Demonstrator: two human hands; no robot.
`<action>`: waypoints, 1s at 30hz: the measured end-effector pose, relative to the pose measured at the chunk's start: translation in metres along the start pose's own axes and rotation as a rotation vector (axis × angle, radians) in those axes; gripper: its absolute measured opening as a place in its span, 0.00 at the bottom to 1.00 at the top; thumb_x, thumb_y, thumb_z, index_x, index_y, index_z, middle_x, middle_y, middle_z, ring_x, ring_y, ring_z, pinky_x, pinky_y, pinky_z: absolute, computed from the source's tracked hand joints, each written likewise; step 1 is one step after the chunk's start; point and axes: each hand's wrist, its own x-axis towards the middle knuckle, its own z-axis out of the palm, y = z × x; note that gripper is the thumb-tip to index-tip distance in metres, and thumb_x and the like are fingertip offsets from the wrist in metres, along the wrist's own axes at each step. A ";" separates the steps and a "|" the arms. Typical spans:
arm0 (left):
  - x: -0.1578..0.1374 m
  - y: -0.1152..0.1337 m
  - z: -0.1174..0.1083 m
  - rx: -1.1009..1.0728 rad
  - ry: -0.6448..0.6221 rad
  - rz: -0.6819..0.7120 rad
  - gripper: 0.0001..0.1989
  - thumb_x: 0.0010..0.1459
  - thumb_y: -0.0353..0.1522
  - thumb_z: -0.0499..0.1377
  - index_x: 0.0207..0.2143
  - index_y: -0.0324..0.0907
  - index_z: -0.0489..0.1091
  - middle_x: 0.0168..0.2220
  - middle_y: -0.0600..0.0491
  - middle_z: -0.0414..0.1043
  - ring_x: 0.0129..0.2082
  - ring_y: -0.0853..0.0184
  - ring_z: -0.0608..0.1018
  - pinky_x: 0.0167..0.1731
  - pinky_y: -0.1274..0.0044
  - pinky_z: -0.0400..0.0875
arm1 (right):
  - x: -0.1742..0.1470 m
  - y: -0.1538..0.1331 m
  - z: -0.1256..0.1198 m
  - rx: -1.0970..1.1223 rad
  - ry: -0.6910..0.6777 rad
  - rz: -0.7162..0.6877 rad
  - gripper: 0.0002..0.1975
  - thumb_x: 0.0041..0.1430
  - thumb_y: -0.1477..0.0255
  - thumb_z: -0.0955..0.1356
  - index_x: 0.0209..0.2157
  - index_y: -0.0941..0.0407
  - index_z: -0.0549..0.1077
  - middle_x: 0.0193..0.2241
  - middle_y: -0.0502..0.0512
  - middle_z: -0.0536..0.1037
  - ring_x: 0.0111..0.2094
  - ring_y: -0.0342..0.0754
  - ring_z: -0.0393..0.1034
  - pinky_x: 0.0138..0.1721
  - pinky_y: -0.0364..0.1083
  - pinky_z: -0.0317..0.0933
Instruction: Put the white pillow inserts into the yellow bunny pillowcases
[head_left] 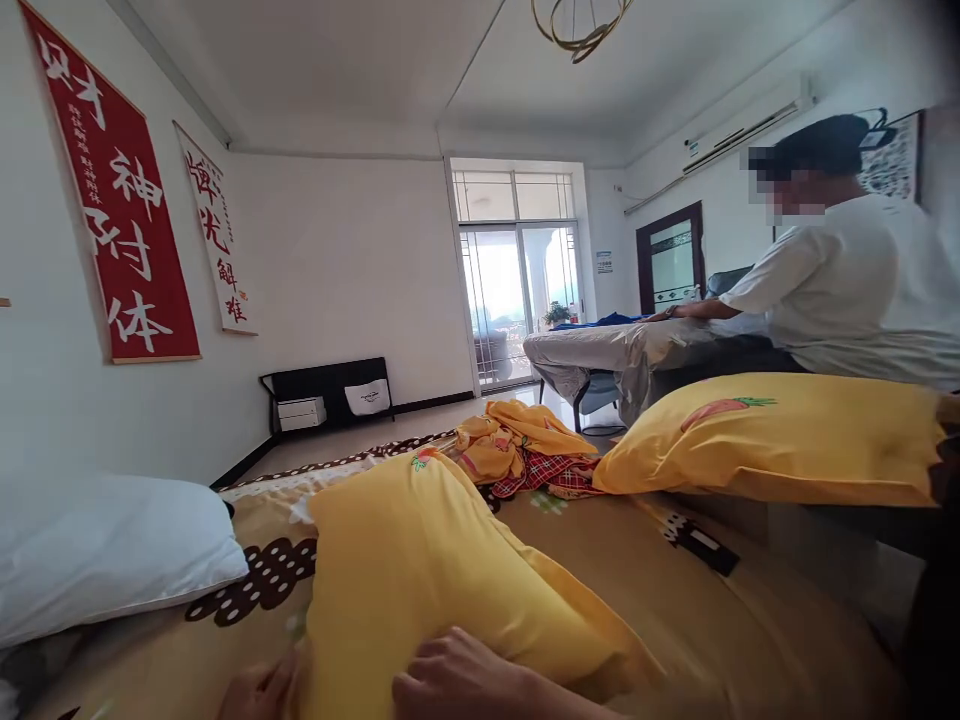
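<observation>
A yellow pillow [420,560], with a small carrot print near its top, lies on the bed before me. My right hand [457,675] rests on its near part, fingers curled and closed on the cloth. At the pillow's lower left edge is my left hand [262,688], partly cut off by the frame's bottom, its fingers bent together at the fabric. Left of it lies a plain white pillow [112,550]. Another yellow pillow [787,440] with a carrot print is on the right, and crumpled yellow cloth [517,440] lies beyond.
The bed's brown patterned sheet [255,580] spreads under everything. A red plaid cloth [544,472] lies by the crumpled cloth. At the right, a person in a white shirt [832,265] sits by a covered table [585,348]. A low black rack [330,385] stands against the far wall.
</observation>
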 end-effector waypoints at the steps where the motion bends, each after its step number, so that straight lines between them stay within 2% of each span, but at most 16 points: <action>1: -0.007 -0.011 0.000 -0.015 -0.005 0.005 0.34 0.57 0.58 0.37 0.16 0.43 0.64 0.18 0.52 0.65 0.23 0.62 0.73 0.23 0.74 0.71 | 0.001 -0.002 -0.004 0.068 -0.046 0.015 0.09 0.61 0.63 0.64 0.32 0.54 0.70 0.23 0.46 0.75 0.22 0.42 0.65 0.20 0.43 0.48; 2: -0.011 -0.016 -0.002 -0.029 -0.009 0.039 0.33 0.57 0.56 0.38 0.19 0.43 0.66 0.21 0.51 0.68 0.26 0.62 0.74 0.28 0.74 0.72 | 0.000 -0.001 -0.013 0.142 -0.075 0.059 0.10 0.62 0.64 0.63 0.33 0.54 0.71 0.25 0.47 0.76 0.23 0.42 0.65 0.22 0.42 0.49; 4: -0.015 -0.008 -0.009 -0.032 -0.054 0.162 0.27 0.59 0.52 0.44 0.30 0.43 0.71 0.31 0.50 0.73 0.35 0.62 0.76 0.38 0.74 0.73 | -0.004 0.013 -0.037 0.323 -0.151 0.153 0.09 0.62 0.66 0.63 0.34 0.55 0.72 0.27 0.48 0.76 0.24 0.42 0.65 0.24 0.41 0.50; 6: -0.018 0.013 -0.013 0.003 -0.131 0.312 0.19 0.60 0.47 0.51 0.43 0.45 0.71 0.43 0.49 0.73 0.45 0.62 0.74 0.46 0.74 0.70 | -0.013 0.039 -0.059 0.505 -0.272 0.214 0.06 0.58 0.69 0.65 0.33 0.55 0.72 0.27 0.47 0.74 0.25 0.41 0.64 0.25 0.40 0.52; 7: -0.020 0.024 -0.012 0.031 -0.167 0.369 0.18 0.60 0.45 0.53 0.47 0.47 0.69 0.47 0.49 0.72 0.48 0.62 0.73 0.49 0.73 0.68 | -0.021 0.055 -0.067 0.562 -0.310 0.250 0.05 0.55 0.70 0.67 0.34 0.55 0.73 0.28 0.47 0.74 0.27 0.41 0.65 0.27 0.40 0.53; 8: -0.024 0.034 -0.009 0.056 -0.195 0.414 0.18 0.59 0.44 0.54 0.49 0.48 0.67 0.49 0.49 0.70 0.49 0.61 0.72 0.50 0.73 0.68 | -0.030 0.071 -0.072 0.581 -0.324 0.309 0.09 0.51 0.70 0.70 0.36 0.56 0.73 0.29 0.47 0.74 0.29 0.41 0.65 0.29 0.40 0.54; 11: -0.036 0.049 0.006 0.079 -0.222 0.444 0.15 0.59 0.43 0.55 0.44 0.45 0.66 0.45 0.49 0.70 0.45 0.62 0.72 0.45 0.74 0.70 | -0.065 0.109 -0.073 0.573 -0.352 0.489 0.25 0.35 0.67 0.77 0.39 0.57 0.72 0.33 0.50 0.73 0.33 0.45 0.66 0.32 0.41 0.56; 14: -0.042 0.050 0.019 0.068 -0.260 0.370 0.12 0.61 0.42 0.52 0.35 0.42 0.64 0.37 0.49 0.70 0.37 0.64 0.73 0.37 0.75 0.70 | -0.091 0.122 -0.060 0.575 -0.422 0.581 0.27 0.27 0.63 0.78 0.34 0.57 0.73 0.31 0.49 0.73 0.31 0.45 0.64 0.30 0.42 0.56; 18: -0.039 0.055 0.022 0.064 -0.399 0.346 0.10 0.63 0.36 0.48 0.30 0.42 0.62 0.36 0.51 0.69 0.36 0.65 0.72 0.35 0.76 0.66 | -0.090 0.114 -0.037 0.548 -0.508 0.582 0.16 0.32 0.63 0.76 0.23 0.58 0.73 0.21 0.45 0.70 0.23 0.41 0.60 0.25 0.41 0.52; 21: -0.037 0.059 0.019 0.010 -0.451 0.350 0.12 0.65 0.33 0.45 0.28 0.42 0.60 0.36 0.51 0.69 0.37 0.66 0.71 0.36 0.77 0.64 | -0.084 0.112 -0.031 0.599 -0.538 0.559 0.12 0.35 0.67 0.74 0.19 0.59 0.72 0.18 0.44 0.69 0.21 0.39 0.59 0.24 0.41 0.51; 25: -0.034 0.059 0.009 -0.162 -0.417 0.273 0.15 0.66 0.37 0.42 0.28 0.42 0.58 0.33 0.53 0.68 0.33 0.68 0.70 0.35 0.77 0.63 | -0.090 0.120 -0.042 0.784 -0.472 0.570 0.06 0.37 0.72 0.71 0.20 0.59 0.70 0.17 0.44 0.68 0.21 0.39 0.60 0.23 0.40 0.53; 28: -0.025 0.068 0.006 -0.245 -0.382 0.291 0.16 0.67 0.39 0.42 0.28 0.42 0.58 0.33 0.53 0.67 0.33 0.68 0.70 0.35 0.77 0.62 | -0.095 0.124 -0.057 0.937 -0.419 0.587 0.05 0.40 0.73 0.69 0.22 0.59 0.69 0.18 0.45 0.69 0.22 0.40 0.63 0.25 0.40 0.55; 30: -0.015 0.078 0.009 -0.266 -0.305 0.318 0.15 0.66 0.38 0.42 0.27 0.42 0.57 0.33 0.53 0.66 0.34 0.67 0.69 0.35 0.76 0.62 | -0.093 0.120 -0.067 0.967 -0.355 0.572 0.06 0.44 0.70 0.69 0.23 0.59 0.70 0.19 0.47 0.70 0.23 0.41 0.65 0.26 0.41 0.57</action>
